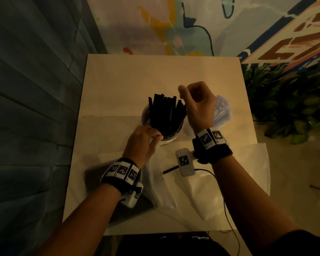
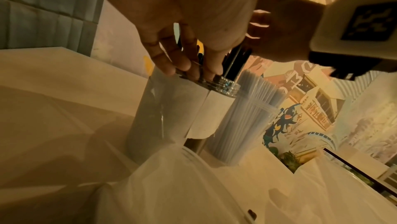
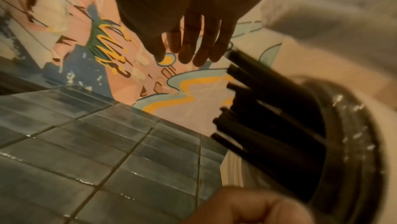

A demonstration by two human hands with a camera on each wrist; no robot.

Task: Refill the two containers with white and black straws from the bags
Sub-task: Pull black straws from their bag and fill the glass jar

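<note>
— Two containers stand side by side near the middle of the table point(image 1: 118, 74): which one does the next move turn on?

— Probably the container of black straws point(image 1: 166, 115). Its straws stand nearly upright, fanned a little, long axis pointing up toward the right hand point(image 1: 196, 104), which hovers just above and to the right of their tips.

— How is that hand set?

— Loosely spread, fingers point(image 3: 199, 47) fairly straight and pointing down, holding nothing.

— And the other?

— The left hand point(image 1: 144, 141) is nearer the jar itself; its fingertips point(image 2: 171, 67) pinch the container's rim point(image 2: 223, 84) on the near left side, apparently steadying it.

— The white ones?

— The white straws point(image 2: 247, 113) fill the second container just right of the first, mostly hidden under the right wrist from the head view. Limp clear bags point(image 1: 161, 182) lie on the table nearer the person.
</note>
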